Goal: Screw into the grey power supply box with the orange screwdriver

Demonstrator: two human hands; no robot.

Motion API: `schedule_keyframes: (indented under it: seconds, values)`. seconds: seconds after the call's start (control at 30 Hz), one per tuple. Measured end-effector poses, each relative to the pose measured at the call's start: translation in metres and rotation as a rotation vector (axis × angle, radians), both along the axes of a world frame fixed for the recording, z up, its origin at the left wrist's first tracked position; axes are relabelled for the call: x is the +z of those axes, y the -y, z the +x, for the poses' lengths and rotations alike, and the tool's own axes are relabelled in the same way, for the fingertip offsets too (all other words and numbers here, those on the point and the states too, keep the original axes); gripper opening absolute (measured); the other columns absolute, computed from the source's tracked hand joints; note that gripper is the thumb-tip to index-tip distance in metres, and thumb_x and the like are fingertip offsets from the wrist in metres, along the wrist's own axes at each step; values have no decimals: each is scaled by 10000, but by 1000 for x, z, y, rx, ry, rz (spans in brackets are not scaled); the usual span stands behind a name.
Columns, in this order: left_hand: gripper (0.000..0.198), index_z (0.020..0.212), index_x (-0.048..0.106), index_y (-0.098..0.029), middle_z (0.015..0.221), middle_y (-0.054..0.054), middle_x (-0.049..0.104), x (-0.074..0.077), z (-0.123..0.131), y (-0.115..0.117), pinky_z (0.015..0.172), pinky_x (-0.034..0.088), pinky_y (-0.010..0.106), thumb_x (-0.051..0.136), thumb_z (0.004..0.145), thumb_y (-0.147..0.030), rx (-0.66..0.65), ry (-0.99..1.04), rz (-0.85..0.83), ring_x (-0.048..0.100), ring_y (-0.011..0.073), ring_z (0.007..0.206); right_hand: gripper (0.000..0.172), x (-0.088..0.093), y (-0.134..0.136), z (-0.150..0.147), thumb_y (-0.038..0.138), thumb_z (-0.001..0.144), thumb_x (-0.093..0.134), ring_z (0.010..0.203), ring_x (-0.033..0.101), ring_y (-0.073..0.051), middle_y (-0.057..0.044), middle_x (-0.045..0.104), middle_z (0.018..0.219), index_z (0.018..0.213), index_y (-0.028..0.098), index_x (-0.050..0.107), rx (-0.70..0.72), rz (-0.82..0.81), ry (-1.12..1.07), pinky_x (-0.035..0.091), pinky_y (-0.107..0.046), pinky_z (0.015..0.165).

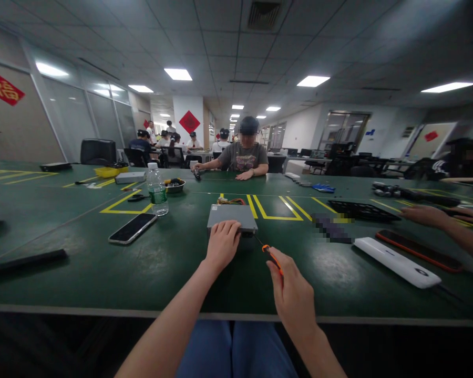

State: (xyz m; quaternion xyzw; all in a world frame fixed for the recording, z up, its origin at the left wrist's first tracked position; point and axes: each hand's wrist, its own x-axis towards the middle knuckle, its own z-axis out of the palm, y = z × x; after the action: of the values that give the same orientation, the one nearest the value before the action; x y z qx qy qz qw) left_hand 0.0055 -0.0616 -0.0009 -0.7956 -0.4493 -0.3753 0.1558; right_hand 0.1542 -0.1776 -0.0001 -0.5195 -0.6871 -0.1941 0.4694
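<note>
A grey metal box point(232, 212) with a bundle of coloured wires point(230, 201) at its far side lies on the green table. My left hand point(223, 242) rests on its near left part, fingers spread over the top and front edge. In my right hand point(294, 286) is an orange and black screwdriver point(275, 259), gripped by the handle. Its thin shaft points up and left to the box's near right corner; whether the tip touches a screw is too small to tell.
Left of the box are a phone point(133, 228), a water bottle point(157, 190) and a bowl point(175, 185). To the right lie a white device point(396, 261), an orange-edged phone point(418, 250) and a black tray point(362, 210). A person point(246, 157) sits opposite; another person's hands are at right.
</note>
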Motion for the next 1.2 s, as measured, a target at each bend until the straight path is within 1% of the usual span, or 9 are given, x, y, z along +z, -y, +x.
schedule_keyframes:
  seconds: [0.1,0.27,0.4,0.5,0.7,0.8,0.93,1.03,1.2]
  values:
    - [306,1163,493,-242,1204,43,559,-3,0,-1,908,353,378,426,864,-239,15,-1,24,484,207,1088,228,6,-1,4,299,913,357,873,627,-183,-77,627,995,1052,200,508,-59,-43,-38,519,-306,713]
    - [288,1132,528,-276,1234,16,555,-7,1,-1,964,308,401,435,861,-251,37,37,35,447,204,1167,277,-2,4,-2,250,908,320,1081,543,-209,-156,546,1167,1140,145,430,10,-46,32,491,-359,837]
    - [278,1116,534,-285,1215,11,572,-7,2,0,988,267,426,422,867,-241,28,81,17,458,195,1163,255,-11,1,-1,312,914,361,785,658,-189,-105,654,925,1066,144,480,-74,-33,44,519,-277,619]
    - [274,1112,538,-280,1211,14,574,-6,2,0,967,283,418,433,862,-240,12,95,8,464,197,1155,286,-10,1,2,381,910,365,572,640,-165,-49,655,729,1008,149,502,-142,-46,-16,483,-254,509]
    - [270,1102,542,-279,1210,11,575,-6,2,1,966,278,409,445,855,-234,1,111,5,468,194,1150,285,-12,6,-4,253,899,367,1060,554,-224,-171,551,1168,1144,124,435,-5,-33,66,483,-360,810]
    - [267,1100,539,-281,1215,4,572,-7,2,0,969,274,403,440,857,-231,0,115,2,465,189,1152,251,-16,-1,0,214,884,418,977,597,-199,-129,613,1076,1123,157,469,28,44,89,487,-342,797]
    - [271,1109,533,-271,1217,10,569,-7,1,-1,964,276,406,441,857,-234,-3,114,-5,461,194,1155,221,-17,-8,10,288,886,439,781,653,-175,-83,664,909,1055,162,506,-52,49,-94,513,-304,691]
    - [271,1108,534,-275,1219,7,567,-6,1,0,962,282,406,445,855,-237,-3,109,-3,462,193,1154,241,-19,-5,11,295,885,436,803,659,-184,-89,662,939,1074,162,505,-50,43,-168,522,-320,699]
    - [273,1106,538,-280,1216,13,569,-6,1,0,962,283,408,451,850,-240,-2,112,-9,465,197,1150,306,-28,0,-1,201,871,453,933,631,-188,-119,619,1080,1175,166,441,142,80,-131,515,-338,776]
